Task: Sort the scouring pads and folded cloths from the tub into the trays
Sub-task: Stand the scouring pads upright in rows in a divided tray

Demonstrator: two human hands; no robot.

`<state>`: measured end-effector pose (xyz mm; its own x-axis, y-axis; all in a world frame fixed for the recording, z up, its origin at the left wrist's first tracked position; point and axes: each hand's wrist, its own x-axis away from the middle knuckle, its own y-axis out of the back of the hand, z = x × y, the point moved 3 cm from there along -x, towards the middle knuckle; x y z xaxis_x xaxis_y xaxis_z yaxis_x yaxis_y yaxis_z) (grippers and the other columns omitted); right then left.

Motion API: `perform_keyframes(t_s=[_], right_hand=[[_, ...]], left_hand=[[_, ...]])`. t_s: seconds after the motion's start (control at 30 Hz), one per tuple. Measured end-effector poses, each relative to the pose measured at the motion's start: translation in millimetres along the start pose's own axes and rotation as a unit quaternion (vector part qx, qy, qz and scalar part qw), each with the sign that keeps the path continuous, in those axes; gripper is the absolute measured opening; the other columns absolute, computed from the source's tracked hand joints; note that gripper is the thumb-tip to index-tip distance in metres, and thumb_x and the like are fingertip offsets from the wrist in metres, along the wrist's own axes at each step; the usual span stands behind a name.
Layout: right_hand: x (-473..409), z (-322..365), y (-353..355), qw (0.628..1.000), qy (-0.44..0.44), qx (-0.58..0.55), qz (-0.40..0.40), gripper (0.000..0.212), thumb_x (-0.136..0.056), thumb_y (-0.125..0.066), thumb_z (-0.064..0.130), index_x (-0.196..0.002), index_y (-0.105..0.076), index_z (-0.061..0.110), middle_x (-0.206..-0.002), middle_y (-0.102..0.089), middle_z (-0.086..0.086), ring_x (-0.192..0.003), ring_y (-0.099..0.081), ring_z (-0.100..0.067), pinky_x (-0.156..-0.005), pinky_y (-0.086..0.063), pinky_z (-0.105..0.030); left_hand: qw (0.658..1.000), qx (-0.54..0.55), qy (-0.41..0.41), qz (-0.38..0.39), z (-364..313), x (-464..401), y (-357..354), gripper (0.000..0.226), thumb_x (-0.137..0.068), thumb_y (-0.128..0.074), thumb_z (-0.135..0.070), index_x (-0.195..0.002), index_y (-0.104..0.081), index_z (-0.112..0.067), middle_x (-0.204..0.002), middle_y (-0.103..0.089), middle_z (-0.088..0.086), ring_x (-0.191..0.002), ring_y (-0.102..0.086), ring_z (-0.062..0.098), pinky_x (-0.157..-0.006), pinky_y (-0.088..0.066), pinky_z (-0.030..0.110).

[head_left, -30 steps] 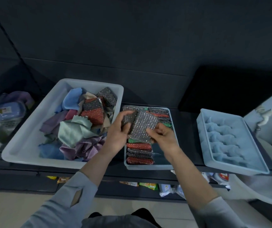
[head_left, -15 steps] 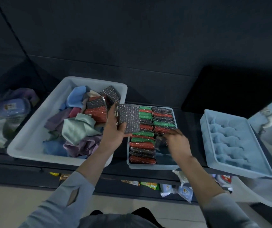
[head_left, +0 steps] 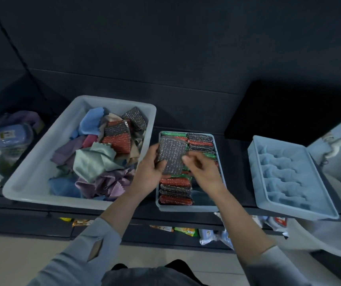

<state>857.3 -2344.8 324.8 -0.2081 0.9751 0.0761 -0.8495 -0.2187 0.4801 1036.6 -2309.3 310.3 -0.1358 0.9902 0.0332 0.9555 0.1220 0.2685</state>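
Fingers of the left hand (head_left: 148,172) curl round a grey scouring pad (head_left: 171,156), held above the middle tray's (head_left: 220,168) left half; the right hand (head_left: 203,172), fingers bent, touches the pad's right edge. Cloths remain in the tub (head_left: 31,172) at the shelf's left.

No legible text anywhere.

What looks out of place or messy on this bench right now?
Mainly the white tub: cloths lie crumpled, not folded, with scouring pads mixed in. In the middle tray, pads stand in neat rows. The left hand holds one grey pad.
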Motion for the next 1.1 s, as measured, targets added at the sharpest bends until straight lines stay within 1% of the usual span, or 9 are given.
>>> perform_keyframes(t_s=[0.1, 0.23, 0.4, 0.5, 0.6, 0.7, 0.8, 0.9, 1.1], right_hand=[[3.0, -2.6, -6.7, 0.983, -0.069, -0.164, 0.037, 0.019, -0.089, -0.07, 0.025, -0.099, -0.063, 0.01, -0.09, -0.065, 0.0, -0.077, -0.06, -0.011, -0.068, -0.054, -0.027], [9.0, -20.2, 27.8, 0.97, -0.105, -0.214, -0.042, 0.011, -0.087, -0.07, 0.016, -0.095, -0.063, 0.014, -0.093, -0.066, -0.004, -0.076, -0.064, -0.015, -0.064, -0.055, -0.025], [21.3, -51.8, 74.5, 0.99, 0.004, 0.099, -0.102, 0.02, -0.086, -0.073, 0.02, -0.106, -0.071, 0.017, -0.091, -0.071, 0.002, -0.077, -0.068, -0.022, -0.074, -0.058, -0.038], [33.2, -47.3, 66.6, 0.925, 0.136, 0.343, -0.094, 0.025, -0.078, -0.077, 0.004, -0.1, -0.075, 0.016, -0.089, -0.068, -0.001, -0.079, -0.066, -0.024, -0.07, -0.058, -0.037], [25.9, -47.1, 44.3, 0.874, 0.151, 0.456, -0.073, 0.03, -0.059, -0.082, -0.006, -0.08, -0.076, 0.016, -0.078, -0.067, 0.0, -0.076, -0.064, -0.023, -0.052, -0.056, -0.031], [13.7, -50.5, 21.7, 0.85, 0.127, 0.51, -0.031, 0.028, -0.055, -0.079, -0.01, -0.073, -0.073, 0.011, -0.08, -0.066, -0.006, -0.085, -0.065, -0.027, -0.05, -0.052, -0.031], [12.4, -60.7, 8.4, 0.842, 0.096, 0.529, 0.029, 0.028, -0.079, -0.063, -0.007, -0.101, -0.071, 0.008, -0.112, -0.062, -0.008, -0.115, -0.053, -0.027, -0.076, -0.055, -0.036], [12.3, -61.6, 16.4, 0.87, 0.089, 0.484, 0.023, 0.027, -0.088, -0.065, 0.009, -0.113, -0.067, 0.017, -0.117, -0.061, 0.0, -0.116, -0.052, -0.021, -0.082, -0.054, -0.034], [15.7, -72.4, 24.3, 0.895, 0.139, 0.422, -0.027, 0.027, -0.073, -0.083, 0.01, -0.096, -0.074, 0.019, -0.093, -0.068, 0.002, -0.092, -0.064, -0.023, -0.056, -0.058, -0.038]], left_hand=[[0.998, -0.052, -0.013, 0.02, -3.3, 0.9, -11.9, 0.049, -0.096, -0.055, -0.013, -0.141, -0.038, -0.021, -0.131, -0.059, 0.003, -0.121, -0.056, 0.015, -0.105, -0.044, 0.042], [0.976, -0.184, -0.111, 0.022, -3.8, 11.5, -15.4, 0.041, -0.091, -0.063, -0.015, -0.132, -0.053, -0.018, -0.126, -0.06, 0.0, -0.117, -0.056, 0.014, -0.102, -0.046, 0.035], [0.919, -0.341, -0.165, 0.109, 18.6, 22.5, -31.0, 0.047, -0.089, -0.066, -0.031, -0.133, -0.056, -0.02, -0.141, -0.046, -0.001, -0.131, -0.042, 0.019, -0.114, -0.035, 0.039], [0.893, -0.393, -0.193, 0.105, 26.4, 27.1, -34.9, 0.051, -0.087, -0.069, -0.028, -0.136, -0.054, -0.017, -0.141, -0.046, 0.002, -0.133, -0.041, 0.022, -0.113, -0.037, 0.04], [0.877, -0.423, -0.212, 0.083, 28.5, 28.5, -34.7, 0.05, -0.083, -0.073, -0.022, -0.131, -0.059, -0.016, -0.136, -0.051, 0.005, -0.127, -0.049, 0.026, -0.107, -0.044, 0.041], [0.865, -0.448, -0.219, 0.065, 27.5, 31.4, -36.8, 0.049, -0.082, -0.074, -0.02, -0.129, -0.06, -0.016, -0.135, -0.053, 0.006, -0.124, -0.053, 0.027, -0.104, -0.047, 0.041], [0.859, -0.457, -0.225, 0.056, 29.8, 33.9, -39.0, 0.048, -0.082, -0.075, -0.02, -0.129, -0.062, -0.017, -0.135, -0.054, 0.007, -0.122, -0.055, 0.029, -0.1, -0.05, 0.044], [0.868, -0.44, -0.228, 0.032, 28.1, 32.0, -39.8, 0.041, -0.081, -0.076, -0.021, -0.121, -0.067, -0.021, -0.128, -0.059, 0.007, -0.117, -0.059, 0.03, -0.096, -0.053, 0.045], [0.867, -0.438, -0.238, -0.009, 8.4, 16.8, -46.3, 0.024, -0.059, -0.085, -0.011, -0.077, -0.076, -0.023, -0.081, -0.07, -0.005, -0.084, -0.063, 0.021, -0.073, -0.056, 0.034]])
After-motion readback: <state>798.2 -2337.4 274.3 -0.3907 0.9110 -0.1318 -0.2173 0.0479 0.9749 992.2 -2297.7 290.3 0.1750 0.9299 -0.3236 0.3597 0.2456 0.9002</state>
